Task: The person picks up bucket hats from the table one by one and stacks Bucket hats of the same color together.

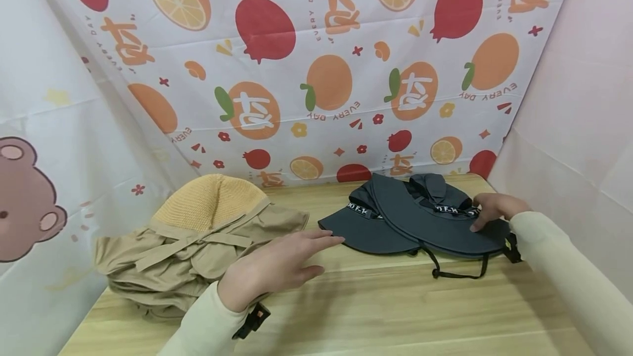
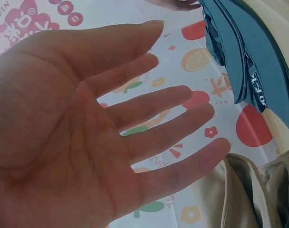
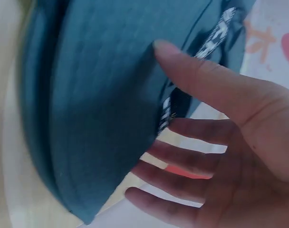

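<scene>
Two dark blue-grey sun hats overlap on the table's right side, the upper brim [image 1: 425, 221] lying over the lower hat [image 1: 366, 232]. A lettered band circles each, and a black chin cord [image 1: 457, 276] hangs in front. My right hand [image 1: 497, 207] is at the right end of the upper hat. Its thumb [image 3: 197, 76] is over the brim, the relaxed fingers spread beside the edge. My left hand [image 1: 274, 268] hovers palm inward with straight fingers, holding nothing, between those hats and a beige pile of hats [image 1: 173, 251] with a yellow woven crown [image 1: 207, 202].
The wooden table [image 1: 395, 312] runs up to a fruit-printed curtain [image 1: 296, 32] at the back. White cloth walls stand on both sides, the left one [image 1: 44, 98] bearing a bear print. Black wrist straps show below each hand.
</scene>
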Demonstrator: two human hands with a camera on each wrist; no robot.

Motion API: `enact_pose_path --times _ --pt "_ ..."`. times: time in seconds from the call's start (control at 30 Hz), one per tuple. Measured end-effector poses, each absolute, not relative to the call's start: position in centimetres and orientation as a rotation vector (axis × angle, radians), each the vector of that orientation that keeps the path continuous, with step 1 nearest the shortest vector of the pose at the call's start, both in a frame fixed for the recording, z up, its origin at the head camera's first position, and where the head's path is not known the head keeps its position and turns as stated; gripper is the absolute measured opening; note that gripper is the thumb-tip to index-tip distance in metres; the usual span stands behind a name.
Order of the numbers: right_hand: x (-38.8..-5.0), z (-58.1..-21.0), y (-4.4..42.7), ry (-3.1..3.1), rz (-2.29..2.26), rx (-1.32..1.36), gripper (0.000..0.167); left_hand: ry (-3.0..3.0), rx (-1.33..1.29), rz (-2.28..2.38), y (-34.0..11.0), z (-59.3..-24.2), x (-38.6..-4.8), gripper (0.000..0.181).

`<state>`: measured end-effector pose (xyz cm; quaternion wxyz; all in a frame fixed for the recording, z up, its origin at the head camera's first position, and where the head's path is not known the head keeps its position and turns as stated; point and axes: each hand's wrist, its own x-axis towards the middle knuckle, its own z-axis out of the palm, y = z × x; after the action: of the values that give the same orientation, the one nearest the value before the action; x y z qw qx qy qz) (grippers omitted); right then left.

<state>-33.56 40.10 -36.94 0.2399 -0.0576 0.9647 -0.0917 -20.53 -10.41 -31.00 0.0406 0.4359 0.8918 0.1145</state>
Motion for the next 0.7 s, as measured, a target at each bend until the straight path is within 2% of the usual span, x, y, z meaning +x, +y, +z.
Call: enact_pose_path --times 0.5,0.7 --pt "-34.2 -38.2 40.9 2.680 -0.237 -0.017 0.089 2.746 1.316 0.344 -10.7 -30.9 -20.5 0.057" --pt "-33.6 -37.5 41.6 2.731 -0.316 -0.031 0.074 2.736 1.284 0.358 -10.8 -30.9 -20.5 0.057"
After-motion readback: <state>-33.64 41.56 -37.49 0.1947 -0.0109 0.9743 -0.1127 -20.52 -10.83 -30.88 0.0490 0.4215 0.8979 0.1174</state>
